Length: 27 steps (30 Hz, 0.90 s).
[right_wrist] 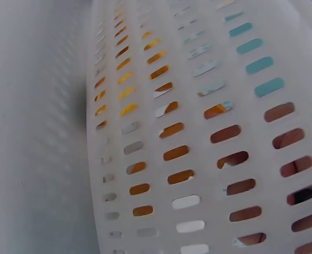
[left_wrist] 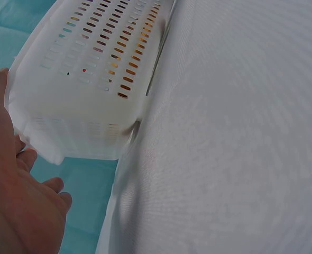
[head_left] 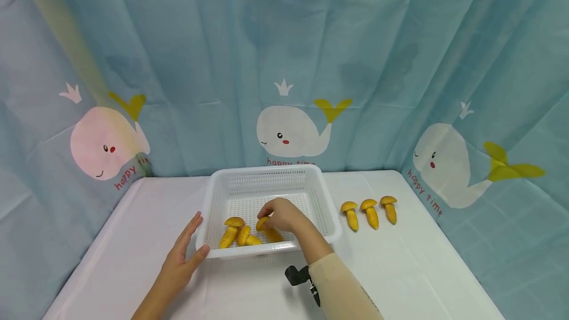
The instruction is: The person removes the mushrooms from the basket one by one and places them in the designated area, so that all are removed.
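A white perforated plastic basket (head_left: 331, 211) stands on the table, its slotted side filling most of the right wrist view. Reaching over its front rim, my right hand (head_left: 281, 215) pinches a yellow toy mushroom (head_left: 273, 235) low inside. To the left of that one, a mushroom with an orange-yellow cap (head_left: 230, 233) and another mushroom (head_left: 245, 235) lie on the basket floor. My left hand (head_left: 180, 257) has its fingers spread, with the thumb at the basket's front left corner; the left wrist view has this hand (left_wrist: 26, 174) beside the rim.
Right of the basket, three more mushrooms (head_left: 370, 214) lie in a row on the white tablecloth (head_left: 418, 260). A blue curtain (head_left: 213, 88) with whale prints hangs behind and on both sides. A black wrist camera (head_left: 297, 275) sticks out from the right sleeve.
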Available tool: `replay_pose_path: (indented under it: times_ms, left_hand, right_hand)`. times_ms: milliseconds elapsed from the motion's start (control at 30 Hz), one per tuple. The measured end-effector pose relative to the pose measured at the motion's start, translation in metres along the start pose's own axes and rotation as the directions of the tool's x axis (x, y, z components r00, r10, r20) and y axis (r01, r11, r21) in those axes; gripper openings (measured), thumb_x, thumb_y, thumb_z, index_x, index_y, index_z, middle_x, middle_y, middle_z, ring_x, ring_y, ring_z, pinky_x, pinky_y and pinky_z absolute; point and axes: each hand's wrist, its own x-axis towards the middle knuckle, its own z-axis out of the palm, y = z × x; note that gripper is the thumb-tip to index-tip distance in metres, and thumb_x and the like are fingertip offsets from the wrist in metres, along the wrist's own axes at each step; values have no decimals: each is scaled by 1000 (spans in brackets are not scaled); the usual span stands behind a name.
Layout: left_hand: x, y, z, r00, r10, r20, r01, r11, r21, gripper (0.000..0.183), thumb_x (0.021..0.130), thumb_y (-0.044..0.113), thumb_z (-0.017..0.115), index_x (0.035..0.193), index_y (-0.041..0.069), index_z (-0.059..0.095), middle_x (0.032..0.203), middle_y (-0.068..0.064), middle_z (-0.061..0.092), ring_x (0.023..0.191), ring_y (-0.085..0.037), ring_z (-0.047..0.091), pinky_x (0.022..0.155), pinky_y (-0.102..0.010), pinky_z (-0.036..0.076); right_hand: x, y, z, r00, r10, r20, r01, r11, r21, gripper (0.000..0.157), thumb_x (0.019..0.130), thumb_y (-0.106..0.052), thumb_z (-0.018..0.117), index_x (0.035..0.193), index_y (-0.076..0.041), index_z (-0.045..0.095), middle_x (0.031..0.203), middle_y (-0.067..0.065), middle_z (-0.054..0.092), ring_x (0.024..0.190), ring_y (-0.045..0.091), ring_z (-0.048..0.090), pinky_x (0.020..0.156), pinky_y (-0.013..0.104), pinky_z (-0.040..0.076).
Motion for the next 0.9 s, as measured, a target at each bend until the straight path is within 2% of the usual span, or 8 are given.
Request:
replay_pose_path:
  times_ms: [100, 200, 300, 400, 500, 633, 733, 900]
  left_hand:
    - [0, 0, 1, 1000, 6, 0, -6, 1000, -10, 75, 97, 11, 69, 161, 24, 33, 171, -2, 22, 153, 5, 12, 117, -73, 17]
    - [0, -1, 2, 1000, 12, -2, -13, 1000, -10, 75, 97, 10, 69, 161, 23, 33, 171, -3, 22, 154, 2, 12, 116, -74, 18]
    - [0, 0, 2, 1000, 11, -5, -12, 1000, -10, 75, 97, 10, 69, 161, 22, 33, 171, -3, 22, 153, 4, 12, 113, -77, 19]
    - [-2, 1, 0, 1000, 8, -10, -8, 1000, 14, 75, 97, 13, 70, 161, 23, 33, 171, -3, 23, 150, 10, 12, 111, -78, 22]
    - [-2, 0, -1, 1000, 15, -13, -14, 999, 51, 75, 97, 15, 70, 161, 25, 33, 170, -3, 24, 148, 14, 12, 109, -79, 25]
    - [-4, 0, -1, 1000, -1, -3, 2, 997, 75, 75, 97, 20, 70, 161, 27, 32, 171, 0, 22, 158, -20, 17, 108, -80, 27]
    - [-3, 1, 0, 1000, -21, 3, 20, 997, 81, 75, 98, 22, 70, 162, 28, 31, 171, 1, 21, 153, -46, 21, 107, -81, 27]
    - [-3, 0, 1, 1000, -20, -1, 20, 996, 82, 75, 98, 22, 70, 162, 28, 31, 171, -2, 22, 153, -46, 21, 107, -81, 26]
  right_hand:
    - [-2, 1, -4, 998, -42, -50, 43, 999, 18, 17, 86, -12, 80, 100, -23, 79, 101, -11, 72, 98, 12, 63, 98, 39, 54]
    - [-6, 1, -9, 993, -68, -92, 75, 994, 81, 18, 87, -13, 79, 103, -22, 79, 104, -10, 72, 102, 14, 63, 100, 42, 53]
    - [-12, -1, -14, 989, -89, -119, 105, 985, 138, 19, 89, -15, 78, 106, -22, 78, 107, -11, 72, 106, 15, 62, 102, 45, 52]
    - [-20, -5, -18, 984, -113, -134, 137, 973, 187, 19, 90, -17, 78, 108, -25, 78, 109, -12, 72, 108, 14, 63, 98, 45, 53]
    - [-29, -9, -22, 979, -132, -156, 165, 961, 221, 18, 91, -19, 77, 107, -29, 78, 109, -13, 72, 105, 13, 63, 90, 39, 55]
    - [-42, -11, -30, 970, -155, -187, 198, 951, 237, 18, 93, -21, 76, 110, -26, 77, 110, -13, 73, 104, 15, 64, 84, 35, 55]
    - [-51, -7, -40, 963, -173, -205, 223, 942, 251, 20, 93, -22, 77, 113, -23, 77, 112, -10, 73, 104, 20, 65, 83, 36, 56]
    - [-65, 4, -58, 963, -149, -224, 212, 933, 290, 21, 92, -23, 78, 113, -25, 77, 116, -6, 73, 91, 22, 68, 79, 36, 56]
